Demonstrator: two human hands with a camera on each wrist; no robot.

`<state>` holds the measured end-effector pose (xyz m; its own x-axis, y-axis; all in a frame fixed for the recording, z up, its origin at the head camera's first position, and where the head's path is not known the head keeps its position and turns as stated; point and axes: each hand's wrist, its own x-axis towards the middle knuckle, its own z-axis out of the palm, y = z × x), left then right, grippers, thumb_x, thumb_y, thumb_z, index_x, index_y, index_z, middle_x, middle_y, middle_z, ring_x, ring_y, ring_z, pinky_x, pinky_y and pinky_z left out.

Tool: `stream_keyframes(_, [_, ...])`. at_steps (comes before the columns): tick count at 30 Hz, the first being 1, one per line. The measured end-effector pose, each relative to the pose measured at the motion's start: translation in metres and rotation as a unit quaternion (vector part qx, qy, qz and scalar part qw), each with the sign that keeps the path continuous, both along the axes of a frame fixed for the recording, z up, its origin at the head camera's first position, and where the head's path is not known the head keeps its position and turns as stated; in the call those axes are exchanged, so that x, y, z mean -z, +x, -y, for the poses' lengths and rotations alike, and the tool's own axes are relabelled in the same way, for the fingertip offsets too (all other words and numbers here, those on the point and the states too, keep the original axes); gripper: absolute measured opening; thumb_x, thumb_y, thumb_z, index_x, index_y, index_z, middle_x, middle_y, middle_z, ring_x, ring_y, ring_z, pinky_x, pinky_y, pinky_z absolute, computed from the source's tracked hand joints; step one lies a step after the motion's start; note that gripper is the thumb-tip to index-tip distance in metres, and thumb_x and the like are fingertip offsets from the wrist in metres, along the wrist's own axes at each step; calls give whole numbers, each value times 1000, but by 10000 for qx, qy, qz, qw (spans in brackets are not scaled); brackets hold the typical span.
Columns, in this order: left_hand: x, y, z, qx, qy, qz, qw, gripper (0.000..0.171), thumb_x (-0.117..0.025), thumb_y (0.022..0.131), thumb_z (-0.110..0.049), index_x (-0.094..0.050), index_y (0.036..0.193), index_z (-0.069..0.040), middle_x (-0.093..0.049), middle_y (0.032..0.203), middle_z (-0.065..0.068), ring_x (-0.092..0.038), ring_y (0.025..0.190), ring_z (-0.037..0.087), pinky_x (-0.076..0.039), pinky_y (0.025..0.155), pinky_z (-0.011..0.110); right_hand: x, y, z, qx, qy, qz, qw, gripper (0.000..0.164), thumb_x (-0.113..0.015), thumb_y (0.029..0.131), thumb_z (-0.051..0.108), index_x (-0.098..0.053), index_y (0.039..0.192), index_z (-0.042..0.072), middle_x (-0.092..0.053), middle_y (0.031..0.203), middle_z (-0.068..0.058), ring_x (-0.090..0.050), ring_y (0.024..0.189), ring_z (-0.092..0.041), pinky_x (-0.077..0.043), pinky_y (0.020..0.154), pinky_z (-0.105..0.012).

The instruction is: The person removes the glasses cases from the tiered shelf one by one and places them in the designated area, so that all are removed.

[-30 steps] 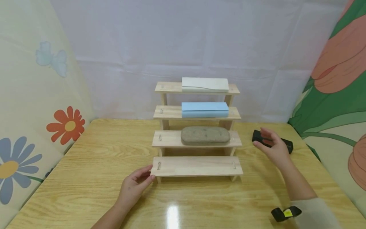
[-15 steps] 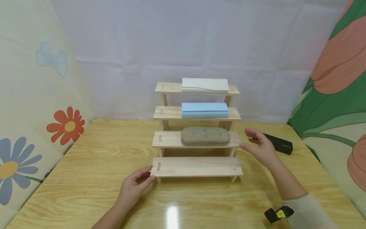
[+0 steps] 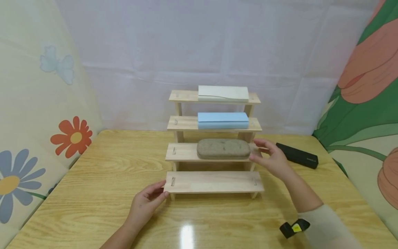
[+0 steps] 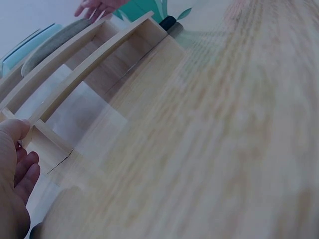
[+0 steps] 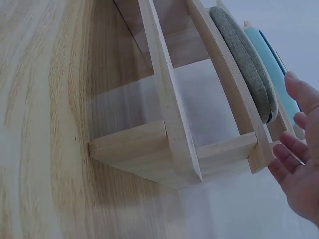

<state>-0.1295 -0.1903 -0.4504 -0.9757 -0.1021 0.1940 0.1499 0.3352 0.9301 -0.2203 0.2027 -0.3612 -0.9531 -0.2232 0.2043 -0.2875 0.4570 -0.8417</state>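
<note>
Chiefly at risk, in all likelihood: the grey case (image 3: 223, 148), lying on the second shelf up (image 3: 183, 152) of the stand (image 3: 214, 182), near the right hand (image 3: 273, 159), with thumb and fingers apart just beside its right end; contact impossible to tell. Likely result of a careless push there: sliding askew or off the front edge. Also possible, from a tug by the left hand (image 3: 146, 204), pinched on the left end of the bottom shelf (image 3: 199, 185): jolting of the whole stand and unsettling of everything on it. By count: one stand of four shelves; four cases, namely one white case (image 3: 223, 93) on the top shelf (image 3: 185, 95), one blue case (image 3: 223, 121) on the next down, one grey below that, one black case (image 3: 297, 156) lying aslant on the worktop (image 3: 102, 180), right of the stand; two hands, one on either side.
</note>
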Motion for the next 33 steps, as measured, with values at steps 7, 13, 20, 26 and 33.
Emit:
stream_keyframes(7, [-1, 0, 1, 9, -9, 57, 10000, 37, -74, 86, -6, -66, 121, 1, -67, 121, 19, -60, 91, -7, -56, 78, 13, -2, -6, 8, -307, 342, -83, 9989, 61, -75, 88, 18, -47, 141, 5, -41, 148, -20, -38, 135, -41, -38, 111, -60])
stream_keyframes(13, [-1, 1, 0, 13, 42, 10, 10000, 36, -74, 85, -5, -67, 120, 1, -67, 120, 19, -60, 90, -7, -56, 77, 13, -5, -13, 17, -495, 535, -118, 9973, 64, -76, 86, 21, -48, 140, 4, -47, 143, -20, -47, 129, -39, -43, 107, -57])
stream_keyframes(20, [0, 1, 0, -6, 35, -87, 10000, 36, -75, 84, -4, -68, 119, 0, -68, 117, 19, -61, 89, -6, -56, 77, 13, -6, -17, 25, -693, 603, -93, 9957, 65, -76, 87, 21, -46, 141, 3, -46, 141, -20, -49, 126, -38, -45, 105, -55])
stream_keyframes(26, [0, 1, 0, -26, -5, -95, 10000, 36, -75, 84, -4, -68, 119, 0, -69, 117, 18, -60, 90, -7, -56, 77, 13, -9, -21, 32, -594, 906, -118, 9940, 67, -78, 85, 28, -49, 140, 5, -48, 143, -18, -51, 123, -37, -47, 102, -54])
stream_keyframes(33, [-1, 1, 0, -24, -1, -15, 10000, 37, -75, 84, -5, -67, 120, 0, -68, 118, 19, -60, 90, -7, -56, 78, 13, -10, -25, 41, -588, 1069, -59, 9925, 69, -80, 82, 30, -50, 140, 10, -45, 146, -16, -49, 125, -37, -46, 102, -54])
